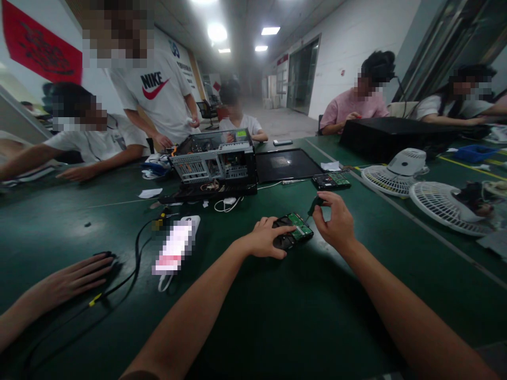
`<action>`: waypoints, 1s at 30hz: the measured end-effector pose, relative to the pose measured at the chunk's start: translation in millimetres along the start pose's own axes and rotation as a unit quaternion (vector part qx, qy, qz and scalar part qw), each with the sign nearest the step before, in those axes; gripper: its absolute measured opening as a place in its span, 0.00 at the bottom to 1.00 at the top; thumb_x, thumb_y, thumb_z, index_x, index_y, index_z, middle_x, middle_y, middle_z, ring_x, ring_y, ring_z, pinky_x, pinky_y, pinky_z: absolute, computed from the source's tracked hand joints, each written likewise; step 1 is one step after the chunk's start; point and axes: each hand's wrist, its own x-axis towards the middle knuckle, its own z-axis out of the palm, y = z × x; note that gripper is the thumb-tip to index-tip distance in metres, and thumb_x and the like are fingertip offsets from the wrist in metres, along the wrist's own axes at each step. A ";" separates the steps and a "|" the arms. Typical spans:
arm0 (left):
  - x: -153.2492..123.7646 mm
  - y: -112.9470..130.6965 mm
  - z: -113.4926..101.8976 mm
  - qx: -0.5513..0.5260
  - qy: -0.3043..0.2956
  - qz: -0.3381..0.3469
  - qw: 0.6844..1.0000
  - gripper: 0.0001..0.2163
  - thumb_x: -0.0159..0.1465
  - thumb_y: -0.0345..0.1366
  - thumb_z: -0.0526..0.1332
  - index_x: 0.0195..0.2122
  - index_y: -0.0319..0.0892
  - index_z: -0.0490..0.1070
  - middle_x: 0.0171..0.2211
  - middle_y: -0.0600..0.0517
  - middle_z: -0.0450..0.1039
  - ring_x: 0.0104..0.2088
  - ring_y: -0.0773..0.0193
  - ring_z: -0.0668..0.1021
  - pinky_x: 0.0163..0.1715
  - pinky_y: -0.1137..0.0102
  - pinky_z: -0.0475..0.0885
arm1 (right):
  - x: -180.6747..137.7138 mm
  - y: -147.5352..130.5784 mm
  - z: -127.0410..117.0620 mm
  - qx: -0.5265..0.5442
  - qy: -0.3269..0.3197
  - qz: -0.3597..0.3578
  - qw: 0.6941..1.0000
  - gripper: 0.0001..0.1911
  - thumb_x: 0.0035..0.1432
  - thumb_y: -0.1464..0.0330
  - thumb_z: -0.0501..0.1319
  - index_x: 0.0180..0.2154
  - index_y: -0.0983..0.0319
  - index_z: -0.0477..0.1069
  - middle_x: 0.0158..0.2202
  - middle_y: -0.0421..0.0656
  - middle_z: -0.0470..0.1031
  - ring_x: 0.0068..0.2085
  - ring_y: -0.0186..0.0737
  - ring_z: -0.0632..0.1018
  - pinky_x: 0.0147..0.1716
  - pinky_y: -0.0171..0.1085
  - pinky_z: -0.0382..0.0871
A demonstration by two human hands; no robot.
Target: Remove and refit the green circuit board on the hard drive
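Observation:
A hard drive (300,225) with a green circuit board facing up lies on the green table. My left hand (267,236) holds it from the left, the index finger stretched over the board and the thumb at the near edge. In my right hand (336,220) is a screwdriver (315,206) with a dark green handle, pinched between the fingers. Its thin shaft slants down to the board's right part; whether the tip sits in a screw is too small to tell. A second hard drive (331,180) lies farther back, beyond my right hand.
An opened computer case (216,163) and a black panel (287,164) stand beyond my hands. A phone (176,245) and a black cable (137,253) lie left, near another person's hand (79,277). White fan grilles (447,206) are at the right. Several people sit around the table.

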 end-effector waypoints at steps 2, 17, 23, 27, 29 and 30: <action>-0.2 0.0 0.0 -0.001 0.002 0.000 1.000 0.42 0.56 0.57 0.66 0.70 0.71 0.49 0.70 0.52 0.47 0.66 0.37 0.56 0.63 0.45 0.56 | 0.4 0.1 0.1 -0.015 0.015 0.008 1.000 0.20 0.60 0.69 0.65 0.53 0.59 0.65 0.49 0.50 0.72 0.46 0.48 0.78 0.41 0.48 0.79; 0.5 0.2 -0.8 0.000 -0.004 -0.004 1.000 0.42 0.56 0.58 0.66 0.70 0.72 0.49 0.70 0.52 0.47 0.65 0.37 0.57 0.62 0.45 0.58 | 2.4 -3.9 -2.8 -0.040 0.029 0.011 0.999 0.18 0.60 0.68 0.66 0.51 0.60 0.68 0.39 0.45 0.70 0.40 0.44 0.75 0.40 0.46 0.77; -0.2 1.8 -2.6 0.000 -0.005 -0.005 1.000 0.42 0.55 0.57 0.66 0.70 0.72 0.48 0.70 0.52 0.47 0.65 0.38 0.58 0.63 0.46 0.57 | 0.4 -2.2 -0.6 0.008 0.022 0.003 1.000 0.18 0.60 0.69 0.65 0.52 0.58 0.66 0.51 0.51 0.72 0.48 0.48 0.77 0.39 0.47 0.80; 0.1 2.2 -1.4 0.008 -0.006 -0.008 1.000 0.42 0.56 0.58 0.66 0.70 0.72 0.48 0.70 0.53 0.47 0.65 0.38 0.57 0.63 0.46 0.56 | -1.0 -2.1 1.4 0.034 0.013 0.000 0.999 0.19 0.62 0.70 0.63 0.54 0.57 0.64 0.54 0.51 0.73 0.49 0.48 0.79 0.39 0.48 0.82; 0.4 2.2 -0.8 0.010 -0.008 -0.009 1.000 0.42 0.56 0.58 0.65 0.70 0.72 0.47 0.70 0.53 0.47 0.64 0.38 0.57 0.63 0.46 0.56 | -1.6 -2.4 1.6 0.022 0.021 0.008 1.000 0.19 0.61 0.69 0.65 0.52 0.58 0.65 0.52 0.50 0.74 0.44 0.45 0.80 0.37 0.46 0.82; 0.6 2.2 -0.6 0.011 -0.009 -0.010 1.000 0.42 0.56 0.58 0.65 0.70 0.72 0.47 0.70 0.53 0.46 0.64 0.38 0.57 0.63 0.46 0.56 | -1.8 -2.6 1.5 0.014 0.025 0.010 1.000 0.19 0.61 0.68 0.65 0.52 0.58 0.66 0.50 0.50 0.73 0.42 0.44 0.80 0.36 0.45 0.82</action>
